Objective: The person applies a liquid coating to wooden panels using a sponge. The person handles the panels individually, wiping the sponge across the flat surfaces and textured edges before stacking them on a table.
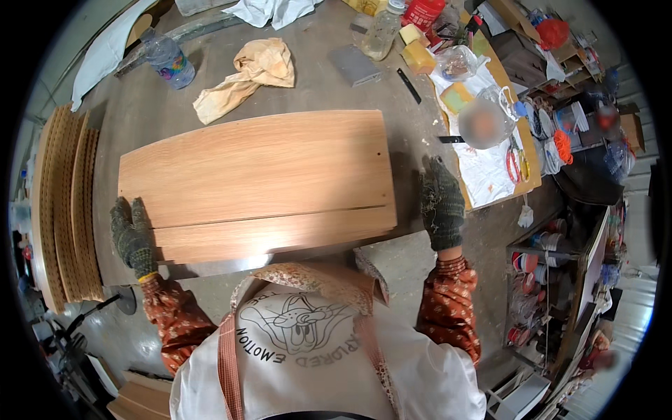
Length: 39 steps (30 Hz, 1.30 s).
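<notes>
A light wood-grain panel lies flat on the grey worktable, its far edge slightly curved and a few small dark holes near its right end. Along its near side runs a narrower wood strip, set off by a thin dark line. My left hand, in a dark green knit glove, rests at the panel's near left corner with fingers stretched out. To the right of the panel, apart from it, my right hand in a matching glove lies on the table with its fingers extended, holding nothing.
Beyond the panel are a crumpled tan cloth, a clear plastic bottle, a grey block and a glass jar. Stacked panels stand at left. At right, red-handled scissors lie on a white cloth.
</notes>
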Each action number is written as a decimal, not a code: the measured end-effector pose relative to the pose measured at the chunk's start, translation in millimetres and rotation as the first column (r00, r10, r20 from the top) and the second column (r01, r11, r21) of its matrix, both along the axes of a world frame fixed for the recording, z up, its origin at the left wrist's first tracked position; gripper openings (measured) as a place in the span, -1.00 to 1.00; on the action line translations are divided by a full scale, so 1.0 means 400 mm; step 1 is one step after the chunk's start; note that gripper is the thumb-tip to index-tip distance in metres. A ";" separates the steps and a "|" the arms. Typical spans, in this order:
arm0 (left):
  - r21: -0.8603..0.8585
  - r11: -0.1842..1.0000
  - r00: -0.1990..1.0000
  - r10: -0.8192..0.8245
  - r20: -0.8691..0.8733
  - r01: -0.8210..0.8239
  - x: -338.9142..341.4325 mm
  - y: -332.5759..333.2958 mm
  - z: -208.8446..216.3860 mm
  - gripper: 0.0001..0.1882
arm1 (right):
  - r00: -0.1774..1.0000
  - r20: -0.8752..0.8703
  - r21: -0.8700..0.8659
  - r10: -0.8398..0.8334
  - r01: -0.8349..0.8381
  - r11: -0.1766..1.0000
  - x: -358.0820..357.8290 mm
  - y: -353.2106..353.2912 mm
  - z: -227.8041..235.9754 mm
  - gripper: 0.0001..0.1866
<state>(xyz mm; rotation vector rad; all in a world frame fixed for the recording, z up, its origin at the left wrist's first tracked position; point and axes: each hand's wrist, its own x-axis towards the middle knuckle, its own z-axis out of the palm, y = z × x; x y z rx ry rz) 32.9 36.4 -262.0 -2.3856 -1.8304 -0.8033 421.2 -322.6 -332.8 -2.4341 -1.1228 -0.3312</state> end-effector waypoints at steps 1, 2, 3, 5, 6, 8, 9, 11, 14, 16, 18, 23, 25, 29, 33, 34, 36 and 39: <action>-0.015 1.000 1.000 0.021 -0.008 -0.021 -0.006 0.007 -0.006 -0.51 | 0.996 -0.084 0.035 -0.040 0.044 0.998 0.002 -0.006 0.025 -0.66; -0.022 0.999 0.999 0.039 -0.028 -0.039 -0.011 0.011 -0.004 -0.49 | 0.980 -0.180 0.072 -0.080 0.094 0.993 0.003 -0.013 0.030 -0.67; -0.058 0.997 0.998 0.053 -0.040 -0.056 -0.006 0.009 0.003 -0.44 | 0.986 -0.145 0.055 -0.085 0.094 0.994 0.029 -0.025 0.014 -0.71; -0.061 0.998 1.000 0.024 0.000 -0.024 -0.033 0.021 -0.017 -0.43 | 0.998 -0.057 0.076 -0.035 0.040 0.996 0.085 -0.051 -0.017 -0.72; -0.058 0.998 1.000 0.003 0.025 -0.001 -0.039 0.032 -0.026 -0.42 | 1.000 -0.007 0.089 -0.017 0.018 0.996 0.096 -0.050 -0.014 -0.72; -0.053 0.998 1.000 -0.017 0.015 0.018 -0.045 0.036 -0.033 -0.41 | 0.979 -0.126 0.082 -0.162 0.173 0.982 0.109 -0.055 -0.002 -0.72; -0.051 0.998 0.999 -0.031 0.014 0.031 -0.045 0.037 -0.031 -0.40 | 0.968 -0.172 0.103 -0.181 0.201 0.974 0.134 -0.061 0.000 -0.72; -0.085 0.994 0.995 -0.074 -0.072 0.068 -0.050 0.038 -0.022 -0.39 | 0.967 -0.173 0.124 -0.189 0.212 0.969 0.175 -0.076 0.004 -0.74; -0.081 0.996 0.884 -0.012 -0.467 -0.030 -0.041 0.060 0.000 -0.39 | 0.940 -0.209 0.044 -0.271 0.286 0.957 0.202 -0.102 0.023 -0.76; -0.072 0.995 0.761 0.004 -0.649 -0.066 -0.015 0.068 0.011 -0.40 | 0.943 -0.215 -0.015 -0.254 0.257 0.966 0.197 -0.112 0.034 -0.75; -0.099 0.994 0.720 -0.040 -0.693 -0.039 0.061 0.067 0.018 -0.41 | 0.950 -0.213 -0.050 -0.226 0.221 0.974 0.198 -0.117 0.024 -0.76; -0.021 0.859 0.725 -0.446 -0.525 0.512 0.283 0.008 -0.012 -0.49 | 0.968 -0.165 -0.172 -0.191 0.162 0.972 0.237 -0.070 0.036 -0.73; 0.010 0.749 0.659 -0.576 -0.484 0.662 0.422 -0.036 -0.019 -0.55 | 0.992 -0.034 -0.176 -0.119 0.111 0.978 0.261 -0.085 0.048 -0.75; -0.027 0.637 0.588 -0.725 -0.359 0.770 0.529 -0.097 -0.017 -0.65 | 0.997 -0.069 -0.232 -0.026 0.010 0.973 0.358 -0.026 -0.029 -0.78; -0.086 0.661 0.629 -0.740 -0.239 0.745 0.547 -0.128 0.010 -0.71 | 0.999 -0.035 -0.385 -0.017 0.002 0.923 0.389 -0.010 -0.042 -0.77; -0.047 0.649 0.621 -0.745 -0.243 0.759 0.544 -0.121 0.001 -0.72 | 1.000 -0.024 -0.353 -0.011 0.002 0.935 0.393 -0.015 -0.042 -0.78; 0.032 0.631 0.617 -0.745 -0.253 0.775 0.534 -0.091 -0.018 -0.73 | 1.000 -0.001 -0.288 0.014 -0.014 0.957 0.386 -0.026 -0.045 -0.78; -0.015 0.710 0.694 -0.692 -0.198 0.704 0.543 -0.120 0.015 -0.74 | 0.972 0.058 -0.123 0.229 -0.221 0.967 0.396 -0.004 -0.047 -0.80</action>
